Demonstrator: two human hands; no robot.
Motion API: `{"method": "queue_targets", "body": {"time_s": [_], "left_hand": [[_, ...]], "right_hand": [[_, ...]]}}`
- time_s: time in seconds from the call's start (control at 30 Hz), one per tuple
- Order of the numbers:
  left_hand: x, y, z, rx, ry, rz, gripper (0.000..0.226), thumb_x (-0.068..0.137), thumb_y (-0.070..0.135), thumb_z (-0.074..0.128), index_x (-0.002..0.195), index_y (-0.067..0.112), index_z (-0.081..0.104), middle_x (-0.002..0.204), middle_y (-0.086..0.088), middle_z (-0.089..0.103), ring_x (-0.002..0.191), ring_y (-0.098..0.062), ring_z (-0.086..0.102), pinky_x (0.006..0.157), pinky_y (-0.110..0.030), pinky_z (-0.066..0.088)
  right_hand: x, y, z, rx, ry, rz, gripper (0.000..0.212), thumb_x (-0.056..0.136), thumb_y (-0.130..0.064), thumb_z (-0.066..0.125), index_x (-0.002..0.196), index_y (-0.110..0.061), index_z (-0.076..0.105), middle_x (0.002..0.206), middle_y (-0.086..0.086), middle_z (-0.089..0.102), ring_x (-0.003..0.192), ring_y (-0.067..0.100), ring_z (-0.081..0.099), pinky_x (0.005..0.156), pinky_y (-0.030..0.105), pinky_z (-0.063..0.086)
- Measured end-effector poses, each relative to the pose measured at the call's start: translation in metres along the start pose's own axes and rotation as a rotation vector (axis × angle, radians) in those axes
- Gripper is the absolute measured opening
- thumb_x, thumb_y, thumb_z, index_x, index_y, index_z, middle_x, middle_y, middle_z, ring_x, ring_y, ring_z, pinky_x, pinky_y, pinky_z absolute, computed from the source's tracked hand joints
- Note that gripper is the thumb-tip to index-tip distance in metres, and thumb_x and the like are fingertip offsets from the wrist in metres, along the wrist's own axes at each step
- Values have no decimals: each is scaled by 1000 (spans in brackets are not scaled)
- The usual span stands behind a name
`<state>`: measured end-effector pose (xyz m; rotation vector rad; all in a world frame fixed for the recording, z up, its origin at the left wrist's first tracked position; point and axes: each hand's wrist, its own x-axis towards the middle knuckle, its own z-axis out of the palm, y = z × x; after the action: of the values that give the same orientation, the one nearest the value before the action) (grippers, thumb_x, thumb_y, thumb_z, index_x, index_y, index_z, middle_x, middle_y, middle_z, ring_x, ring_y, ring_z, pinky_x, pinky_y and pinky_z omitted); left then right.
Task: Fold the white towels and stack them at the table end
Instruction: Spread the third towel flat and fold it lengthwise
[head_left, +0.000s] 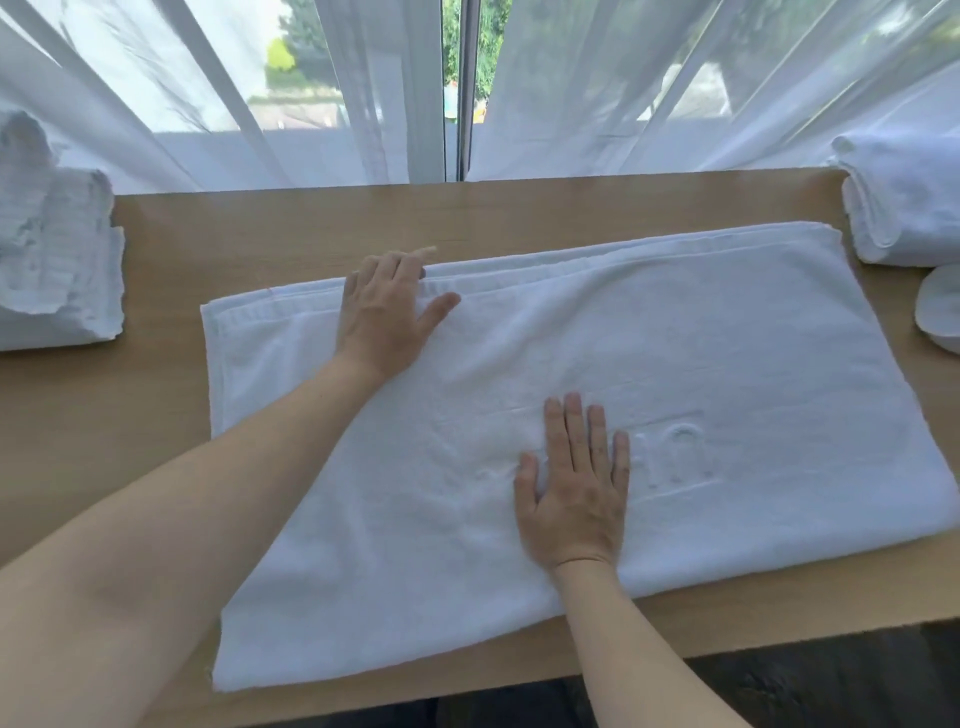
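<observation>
A white towel (571, 415) lies spread flat on the wooden worktop (260, 223), folded so that doubled edges show along its far side. Its long axis runs left to right across the worktop, slightly skewed, with the right end sitting farther from the person than the left end. An embossed mark shows in the cloth just right of the towel's middle.

The left hand (384, 312) rests on the towel's far edge, left of the towel's centre; its grip is slack, fingers extended over the hem with the thumb spread out to the right, palm down on the cloth. The right hand (574, 488) lies flat near the towel's middle, just left of the embossed mark, fingers straight and close together, pointing away from the person, pressing the cloth and clasping nothing.

Left of the towel, well apart from it, stands a stack of folded towels (52, 249) at the worktop's end. Right of the towel, near its far right corner, sits a pile of white towels (904, 202), with another white bundle (940, 306) just in front of it. Beyond the towel, sheer curtains (649, 88) hang before a window (457, 78).
</observation>
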<state>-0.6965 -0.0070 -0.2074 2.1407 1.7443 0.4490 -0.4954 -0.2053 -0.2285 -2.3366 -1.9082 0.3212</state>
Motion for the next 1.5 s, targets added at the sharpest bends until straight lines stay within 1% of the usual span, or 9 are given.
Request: {"method": "queue_targets", "body": {"time_s": [0.3, 0.47, 0.57, 0.67, 0.8, 0.93, 1.17, 1.33, 1.5], "left_hand": [[33, 4, -12, -149, -18, 70, 18, 87, 26, 76, 90, 11, 67, 77, 6, 47, 80, -22, 48, 75, -36, 40], [29, 5, -1, -92, 49, -92, 20, 91, 36, 71, 95, 17, 69, 89, 5, 58, 98, -28, 53, 89, -35, 36], [14, 20, 2, -31, 130, -112, 22, 94, 34, 66, 111, 19, 67, 118, -2, 63, 123, -28, 50, 102, -35, 28], [-31, 49, 4, -24, 127, 38, 36, 100, 25, 53, 133, 12, 60, 147, -10, 53, 144, -30, 40, 114, -42, 24], [-142, 80, 31, 12, -122, 122, 58, 101, 32, 34, 156, 13, 34, 165, -5, 24, 154, -26, 16, 124, -46, 14], [-166, 41, 29, 215, -217, 78, 63, 103, 46, 27, 160, 21, 21, 167, 0, 15, 155, -25, 10, 125, -50, 11], [-87, -31, -10, 237, -144, -338, 60, 106, 43, 22, 161, 27, 4, 170, -1, -5, 155, -24, -10, 125, -42, -8], [-119, 53, 25, 171, -204, 122, 59, 103, 44, 27, 159, 28, 24, 168, -2, 13, 156, -26, 6, 125, -45, -3], [-61, 7, 17, 257, -200, -53, 59, 104, 49, 23, 160, 37, 9, 169, 7, 1, 156, -19, -3, 124, -42, -9]], "right_hand": [[-1, 0, 3, 1, 41, -12, 68, 99, -46, 30, 160, -21, 18, 168, 0, 13, 155, 20, 7, 123, 53, 12], [-1, 2, 6, -7, 48, -17, 70, 97, -48, 32, 160, -21, 18, 168, 0, 12, 155, 21, 8, 123, 53, 12], [1, 1, 5, -13, 44, -20, 70, 97, -48, 31, 160, -21, 19, 168, 0, 13, 155, 21, 8, 123, 53, 12], [0, 1, 4, -11, 41, -15, 68, 97, -46, 30, 160, -21, 21, 167, 0, 14, 155, 21, 9, 124, 52, 10], [1, 0, 2, 30, 54, -5, 62, 99, -39, 26, 158, -21, 24, 166, 0, 17, 154, 21, 12, 124, 52, 10], [-1, -1, 0, 45, 65, -3, 59, 101, -37, 28, 158, -22, 26, 166, -1, 19, 154, 20, 13, 124, 51, 10], [-2, -1, -3, 10, 32, -15, 62, 101, -43, 26, 160, -28, 16, 167, 1, 13, 155, 22, 8, 124, 52, 8], [-3, -2, -3, -1, 54, -26, 60, 99, -45, 27, 157, -30, 26, 166, 3, 18, 154, 26, 13, 123, 55, 10], [0, 1, 0, -16, 66, -43, 63, 97, -44, 29, 158, -31, 22, 167, 2, 16, 154, 25, 13, 123, 53, 9]]}}
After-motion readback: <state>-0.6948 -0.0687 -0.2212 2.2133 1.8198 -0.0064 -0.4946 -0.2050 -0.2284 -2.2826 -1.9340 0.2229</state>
